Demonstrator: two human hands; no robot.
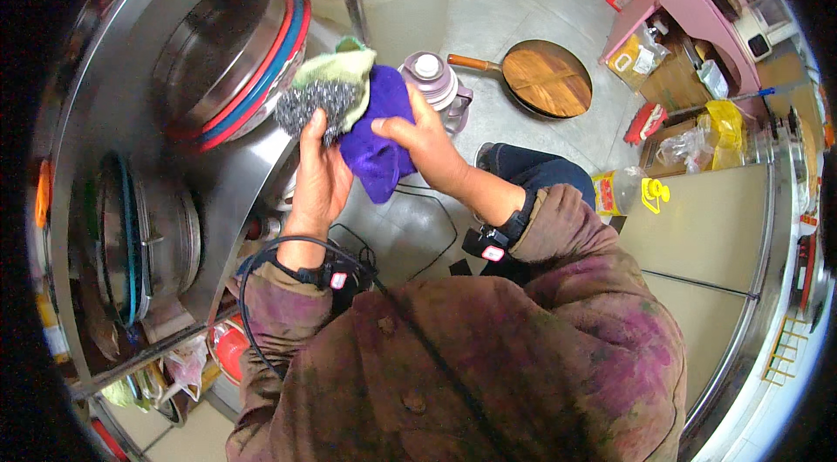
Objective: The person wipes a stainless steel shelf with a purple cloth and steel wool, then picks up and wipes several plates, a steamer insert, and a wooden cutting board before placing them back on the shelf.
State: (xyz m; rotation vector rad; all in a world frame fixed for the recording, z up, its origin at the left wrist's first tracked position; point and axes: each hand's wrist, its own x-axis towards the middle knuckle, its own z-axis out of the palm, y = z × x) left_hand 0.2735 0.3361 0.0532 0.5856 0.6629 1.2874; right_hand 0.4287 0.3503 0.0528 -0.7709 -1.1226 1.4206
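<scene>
My left hand (320,168) grips a grey steel wool scourer (320,106), thumb pressed on its near face. A pale green cloth (343,70) is bunched against the scourer's far side. My right hand (428,141) pinches a purple cloth (379,155) between thumb and fingers, and this cloth hangs down beside my left fingers. Both hands are held close together in front of me, above the floor. Just beyond my right hand stands a mauve vacuum flask (428,73) with a white top.
Stacked basins (225,56) lean on the steel shelf (229,168) at left, with pots (167,233) further down. A wok (556,106) with a wooden lid lies on the tiled floor (523,11). An oil bottle (618,191) stands near my leg. A cable (451,220) crosses the floor.
</scene>
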